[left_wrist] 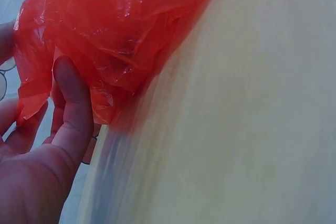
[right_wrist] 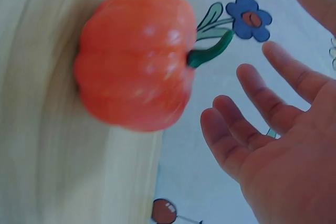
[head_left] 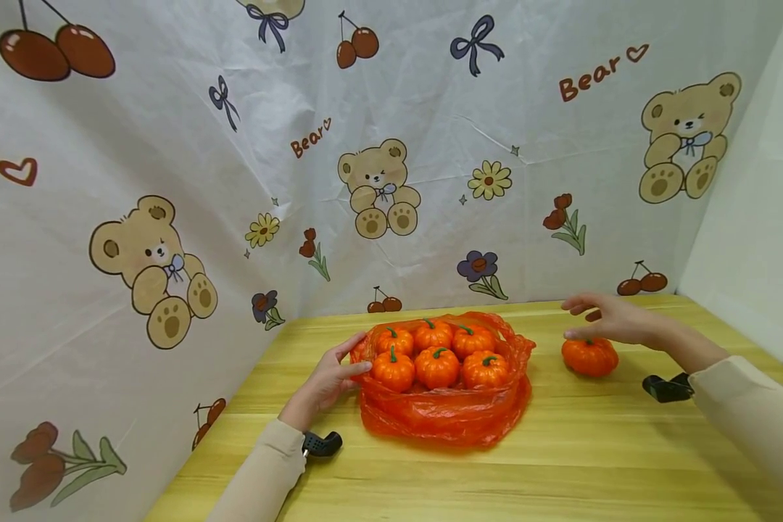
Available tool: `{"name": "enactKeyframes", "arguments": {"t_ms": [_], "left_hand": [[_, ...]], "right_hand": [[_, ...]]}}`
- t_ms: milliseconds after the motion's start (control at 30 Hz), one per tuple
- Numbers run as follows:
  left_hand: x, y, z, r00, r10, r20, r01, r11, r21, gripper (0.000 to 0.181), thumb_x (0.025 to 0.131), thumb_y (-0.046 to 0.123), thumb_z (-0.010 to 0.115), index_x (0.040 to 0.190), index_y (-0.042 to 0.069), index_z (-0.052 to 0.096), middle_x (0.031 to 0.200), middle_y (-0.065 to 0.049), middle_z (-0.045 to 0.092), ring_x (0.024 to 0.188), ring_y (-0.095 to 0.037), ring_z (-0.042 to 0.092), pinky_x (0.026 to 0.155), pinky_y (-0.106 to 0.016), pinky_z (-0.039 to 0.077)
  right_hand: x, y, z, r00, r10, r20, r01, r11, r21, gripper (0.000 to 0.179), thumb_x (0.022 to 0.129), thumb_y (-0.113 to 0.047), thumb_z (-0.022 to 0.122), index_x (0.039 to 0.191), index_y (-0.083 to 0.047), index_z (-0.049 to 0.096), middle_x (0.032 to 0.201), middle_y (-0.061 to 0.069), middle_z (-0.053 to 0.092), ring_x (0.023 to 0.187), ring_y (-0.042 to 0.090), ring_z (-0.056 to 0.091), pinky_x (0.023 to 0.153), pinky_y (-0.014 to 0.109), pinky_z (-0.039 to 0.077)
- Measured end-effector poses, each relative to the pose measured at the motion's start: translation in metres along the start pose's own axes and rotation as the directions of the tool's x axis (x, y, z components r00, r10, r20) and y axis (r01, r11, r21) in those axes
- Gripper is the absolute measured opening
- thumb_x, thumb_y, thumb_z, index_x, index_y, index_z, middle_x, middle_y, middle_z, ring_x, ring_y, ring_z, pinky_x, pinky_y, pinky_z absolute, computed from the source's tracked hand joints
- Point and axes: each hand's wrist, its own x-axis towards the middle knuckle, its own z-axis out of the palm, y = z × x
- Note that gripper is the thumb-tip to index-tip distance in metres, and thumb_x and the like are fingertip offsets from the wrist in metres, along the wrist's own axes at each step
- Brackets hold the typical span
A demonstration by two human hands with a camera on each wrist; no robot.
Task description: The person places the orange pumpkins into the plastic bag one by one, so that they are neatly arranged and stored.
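Note:
A thin red plastic bag [head_left: 440, 420] sits on the wooden table, its mouth spread wide around several small orange pumpkins [head_left: 437, 367] with green stems. At the bag's left side my left hand [head_left: 326, 377] grips the rim; in the left wrist view, crumpled red film [left_wrist: 115, 30] lies between its thumb and fingers. A single orange pumpkin [head_left: 589, 359] stands on the table to the right of the bag. Just above it hovers my right hand [head_left: 616, 319], fingers spread and slightly bent. The right wrist view shows a gap between those fingers [right_wrist: 270, 100] and the pumpkin's green stem [right_wrist: 212, 51].
Behind the table [head_left: 424, 478] hangs a pale cloth [head_left: 431, 109] printed with bears, flowers and cherries, which also runs along the left side. A plain white surface [head_left: 750, 217] borders the right. Black devices [head_left: 322, 444] sit by both wrists.

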Motion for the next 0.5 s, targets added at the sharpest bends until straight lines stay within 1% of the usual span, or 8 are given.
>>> {"name": "enactKeyframes", "arguments": {"t_ms": [200,400,500], "left_hand": [[0.001,0.000,0.000,1.000,0.005,0.001,-0.005,1.000,-0.004,0.077,0.095,0.002,0.069,0.162,0.023,0.036,0.170,-0.010,0.023,0.136,-0.035,0.051,0.093,-0.041,0.061],[0.000,0.000,0.000,1.000,0.010,0.004,-0.010,1.000,-0.008,0.077,0.095,0.002,0.070,0.161,0.023,0.037,0.170,-0.009,0.022,0.135,-0.033,0.051,0.094,-0.040,0.061],[0.000,0.000,0.001,1.000,0.009,0.006,-0.009,1.000,-0.005,0.078,0.095,0.003,0.070,0.162,0.022,0.035,0.171,-0.009,0.021,0.135,-0.033,0.051,0.094,-0.040,0.061]], "right_hand": [[-0.009,0.016,0.000,1.000,-0.026,-0.011,0.026,1.000,-0.002,0.067,0.098,-0.037,0.069,0.150,-0.001,0.045,0.151,0.027,0.047,0.134,0.053,0.046,0.100,0.063,0.052],[-0.015,0.029,0.002,0.999,-0.039,-0.015,0.040,0.998,0.055,0.067,0.100,-0.034,0.067,0.152,0.000,0.041,0.153,0.029,0.045,0.134,0.057,0.045,0.102,0.067,0.049],[-0.017,0.038,0.006,0.999,-0.031,-0.014,0.032,0.996,0.080,0.068,0.100,-0.032,0.066,0.154,0.001,0.038,0.154,0.031,0.043,0.135,0.059,0.043,0.103,0.069,0.047]]}}
